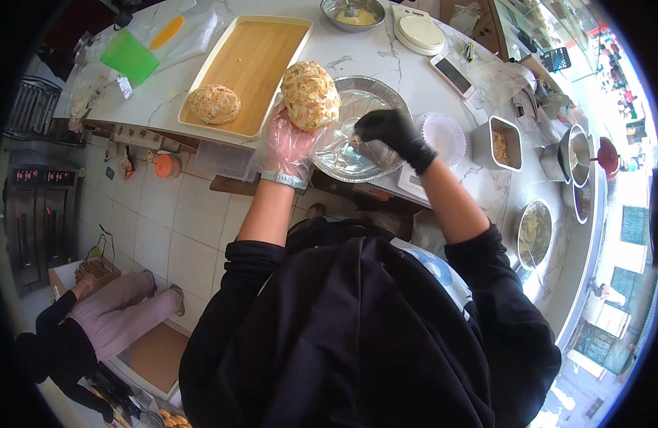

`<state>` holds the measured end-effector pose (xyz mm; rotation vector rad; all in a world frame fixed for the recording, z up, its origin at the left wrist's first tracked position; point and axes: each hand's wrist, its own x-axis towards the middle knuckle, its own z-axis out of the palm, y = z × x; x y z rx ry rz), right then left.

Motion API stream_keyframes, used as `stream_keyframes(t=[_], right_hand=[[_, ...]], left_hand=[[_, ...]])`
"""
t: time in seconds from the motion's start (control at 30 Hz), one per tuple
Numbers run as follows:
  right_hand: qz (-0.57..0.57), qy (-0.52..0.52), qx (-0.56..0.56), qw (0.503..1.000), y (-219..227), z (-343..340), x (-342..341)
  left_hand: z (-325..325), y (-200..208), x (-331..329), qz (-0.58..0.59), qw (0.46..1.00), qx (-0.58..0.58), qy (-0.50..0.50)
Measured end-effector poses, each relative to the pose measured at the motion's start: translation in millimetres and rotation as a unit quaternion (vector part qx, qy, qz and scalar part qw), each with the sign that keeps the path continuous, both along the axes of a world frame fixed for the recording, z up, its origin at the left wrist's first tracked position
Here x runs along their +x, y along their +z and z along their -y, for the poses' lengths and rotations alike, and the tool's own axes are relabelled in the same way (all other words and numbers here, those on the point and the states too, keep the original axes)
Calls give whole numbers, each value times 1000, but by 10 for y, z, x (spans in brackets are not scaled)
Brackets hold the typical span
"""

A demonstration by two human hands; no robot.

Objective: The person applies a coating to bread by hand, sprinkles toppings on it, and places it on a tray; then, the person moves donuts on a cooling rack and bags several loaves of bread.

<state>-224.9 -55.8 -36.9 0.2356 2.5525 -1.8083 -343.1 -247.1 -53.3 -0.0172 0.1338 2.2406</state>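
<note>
On my left hand [289, 145], in a clear plastic glove with an elastic band at the wrist, rests a large round bun [311, 95] coated with flaked almonds. My fingers curve under its near side. My right hand [390, 133], in a black glove, is over a round foil pan [402, 101] lined with clear plastic. Its fingers are curled together and slightly blurred, and whatever they pinch is too small to name. A second almond-coated bun [215, 104] lies at the near end of a rectangular cream-rimmed tray [252, 60], left of my left hand.
Behind the pan are a metal bowl [354, 27] of yellow cream, a scale [419, 32] and a phone [452, 76]. To the right stand white paper cups [443, 135], a square metal tin [497, 145] and bowls. A green scraper [130, 57] lies left. Another person [108, 321] bends at lower left.
</note>
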Motion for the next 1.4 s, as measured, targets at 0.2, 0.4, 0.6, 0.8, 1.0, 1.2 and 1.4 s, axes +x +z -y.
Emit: stream_keyframes(t=[0.2, 0.4, 0.6, 0.8, 1.0, 1.2, 1.4], right_hand=[[-106, 53, -88, 989, 1018, -107, -217], [-120, 89, 188, 971, 1090, -96, -405], [-178, 22, 176, 968, 1070, -102, -371], [-125, 89, 149, 977, 1150, 118, -243], [-127, 74, 189, 971, 1117, 101, -253], [-181, -26, 243, 953, 1051, 153, -223], [-265, 7, 479, 837, 835, 297, 70]], left_hand=[[-121, 160, 138, 40, 996, 80, -15], [-280, 227, 243, 67, 972, 203, -93], [-313, 264, 269, 70, 983, 154, -70], [-297, 105, 165, 50, 991, 112, -45], [-336, 141, 199, 12, 990, 132, -51], [-298, 148, 193, 15, 992, 125, -32], [-285, 194, 179, 36, 993, 113, -20]])
